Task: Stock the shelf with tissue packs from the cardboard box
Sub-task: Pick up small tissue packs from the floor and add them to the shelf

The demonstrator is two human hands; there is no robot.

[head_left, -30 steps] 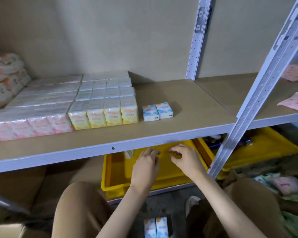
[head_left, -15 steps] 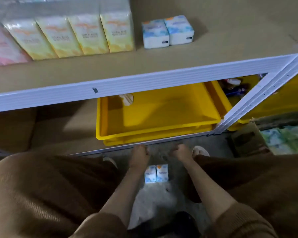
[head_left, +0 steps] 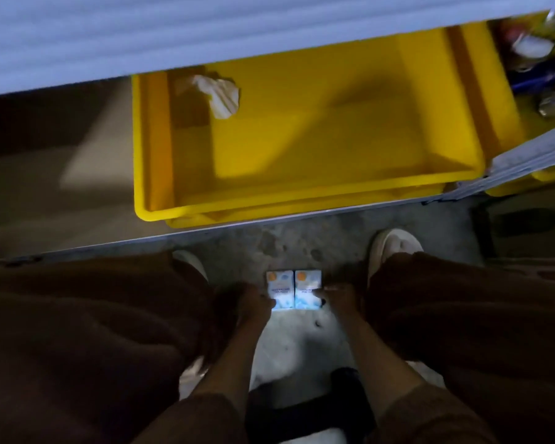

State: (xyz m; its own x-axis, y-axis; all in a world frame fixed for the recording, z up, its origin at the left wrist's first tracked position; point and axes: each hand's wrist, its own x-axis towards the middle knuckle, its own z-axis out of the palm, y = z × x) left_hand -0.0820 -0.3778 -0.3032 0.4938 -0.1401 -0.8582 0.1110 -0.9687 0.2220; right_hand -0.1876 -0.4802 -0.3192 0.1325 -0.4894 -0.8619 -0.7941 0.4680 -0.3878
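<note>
"Brown cloth on both sides, nearest the lens: your knees?"

"Mine. I was crouched with both forearms dropped between them, because the goods were down on the floor [head_left: 285, 248]."

"What were the hands doing?"

"My left hand [head_left: 250, 304] had its fingers curled onto the outer edge of the left one of two tissue packs [head_left: 293, 290]. My right hand [head_left: 340, 298] had fingertips against the outer edge of the right one. It was too dark to tell whether that hand had closed into a hold or was only touching."

"Why come in from both sides?"

"The packs lay flat on the concrete, side by side and touching, between my left shoe [head_left: 189, 261] and right shoe [head_left: 394, 248]. Squeezed from the outer edges, I judged, the pair would lift as one block."

"And beyond them?"

"A yellow tray [head_left: 302, 200] sat at the front edge of the lowest level, nested in another. There was a crumpled pale wad [head_left: 220, 94] in its far left corner. A second yellow bin [head_left: 491, 91] stood just to its right, its contents blurred."

"Farthest?"

"The shelf [head_left: 205, 36], its white front edge across the top. The packs belonged up there, so the lift had to clear that edge. I couldn't pick out the cardboard box."
</note>
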